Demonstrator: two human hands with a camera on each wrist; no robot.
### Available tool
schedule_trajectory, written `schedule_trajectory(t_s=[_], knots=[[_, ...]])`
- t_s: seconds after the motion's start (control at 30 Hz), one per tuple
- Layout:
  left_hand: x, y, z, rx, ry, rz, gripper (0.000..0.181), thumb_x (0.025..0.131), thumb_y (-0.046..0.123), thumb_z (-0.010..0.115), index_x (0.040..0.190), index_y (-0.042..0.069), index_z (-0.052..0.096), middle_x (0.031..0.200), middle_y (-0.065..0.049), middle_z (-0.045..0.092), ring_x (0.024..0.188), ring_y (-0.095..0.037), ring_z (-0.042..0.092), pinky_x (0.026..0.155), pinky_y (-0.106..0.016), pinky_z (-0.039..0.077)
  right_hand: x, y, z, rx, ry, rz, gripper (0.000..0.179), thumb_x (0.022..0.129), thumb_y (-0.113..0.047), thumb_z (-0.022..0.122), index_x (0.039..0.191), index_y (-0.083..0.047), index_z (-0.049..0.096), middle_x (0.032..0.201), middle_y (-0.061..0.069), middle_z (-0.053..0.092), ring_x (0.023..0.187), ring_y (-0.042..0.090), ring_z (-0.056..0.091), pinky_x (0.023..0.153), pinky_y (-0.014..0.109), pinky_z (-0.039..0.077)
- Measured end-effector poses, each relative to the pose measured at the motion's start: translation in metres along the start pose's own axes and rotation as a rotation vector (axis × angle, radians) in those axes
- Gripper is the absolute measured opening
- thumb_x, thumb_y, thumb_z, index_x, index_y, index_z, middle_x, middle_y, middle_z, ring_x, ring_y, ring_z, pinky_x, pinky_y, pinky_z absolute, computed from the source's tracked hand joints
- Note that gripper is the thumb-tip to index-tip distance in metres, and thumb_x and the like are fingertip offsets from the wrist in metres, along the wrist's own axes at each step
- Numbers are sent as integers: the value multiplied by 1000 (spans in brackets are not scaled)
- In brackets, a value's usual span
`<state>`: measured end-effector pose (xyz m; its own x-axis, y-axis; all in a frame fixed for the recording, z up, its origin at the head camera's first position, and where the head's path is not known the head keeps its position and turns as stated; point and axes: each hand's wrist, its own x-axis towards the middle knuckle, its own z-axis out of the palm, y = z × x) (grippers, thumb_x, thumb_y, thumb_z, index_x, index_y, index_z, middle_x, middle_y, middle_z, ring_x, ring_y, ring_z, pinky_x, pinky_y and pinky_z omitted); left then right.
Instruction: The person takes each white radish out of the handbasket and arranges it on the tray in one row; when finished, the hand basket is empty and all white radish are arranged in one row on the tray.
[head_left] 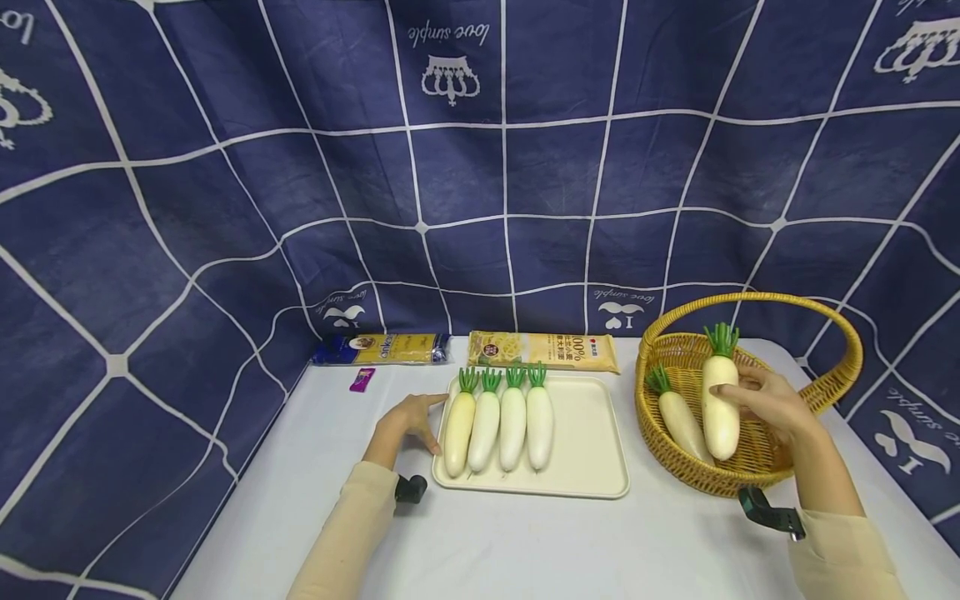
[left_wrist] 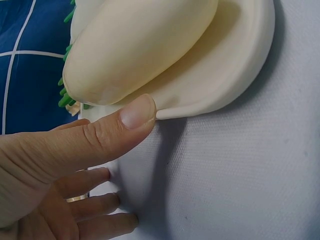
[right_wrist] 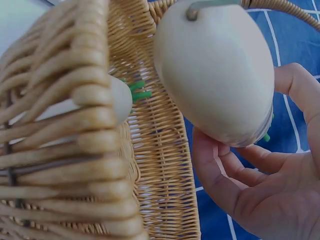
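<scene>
My right hand [head_left: 768, 398] grips a white radish [head_left: 722, 408] with green stems, held upright over the wicker basket [head_left: 652, 433]. In the right wrist view the fingers [right_wrist: 220, 175] curl round the radish [right_wrist: 215, 70]. A second white radish [head_left: 682, 423] lies inside the basket, leaning on its left side. My left hand [head_left: 411, 421] is at the left rim of the cream tray [head_left: 585, 433], thumb at the rim and fingers extended. Several white radishes stand side by side on the tray's left part; the leftmost one [head_left: 459, 433] is yellower and nearest that hand.
Behind the tray lie a yellow pasta packet [head_left: 543, 352] and a blue-and-yellow spaghetti packet [head_left: 382, 348]. A small purple wrapped sweet [head_left: 362, 380] sits at the left. The basket's handle [head_left: 750, 297] arches over it. A blue checked cloth [head_left: 465, 183] hangs behind the white table [head_left: 525, 542].
</scene>
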<state>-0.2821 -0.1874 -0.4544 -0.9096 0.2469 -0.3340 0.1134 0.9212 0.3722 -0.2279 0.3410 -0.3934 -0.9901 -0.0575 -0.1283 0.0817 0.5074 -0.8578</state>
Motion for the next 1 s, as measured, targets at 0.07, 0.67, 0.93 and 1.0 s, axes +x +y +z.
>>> schedule_trajectory(t_s=[0.07,0.67,0.93,1.0], knots=[[0,0,0,-4,1,0,108,47,23,93,143,16,42,138,-25,45,127,-45,40,103,-58,36,-2,0,1,9,-2,-3,80,91,-24,59,137,24,15,114,26,55,79,0,58,71,26,55],[0,0,-1,6,-12,-14,108,49,23,92,143,16,41,138,-25,45,128,-44,39,104,-57,36,-24,-6,15,-64,13,15,81,90,-27,60,137,23,16,126,44,39,92,20,58,71,30,54],[0,-1,-1,5,-7,-3,107,48,23,92,143,16,42,138,-25,45,128,-45,39,103,-58,36,-33,-10,25,-47,9,-37,76,89,-20,61,136,23,19,122,43,43,87,17,60,68,29,56],[0,-1,-1,8,-8,-1,108,48,23,92,143,16,42,138,-25,45,127,-45,39,103,-58,37,-35,-11,27,-42,2,-40,77,89,-20,61,136,24,18,124,44,41,90,21,60,68,31,55]])
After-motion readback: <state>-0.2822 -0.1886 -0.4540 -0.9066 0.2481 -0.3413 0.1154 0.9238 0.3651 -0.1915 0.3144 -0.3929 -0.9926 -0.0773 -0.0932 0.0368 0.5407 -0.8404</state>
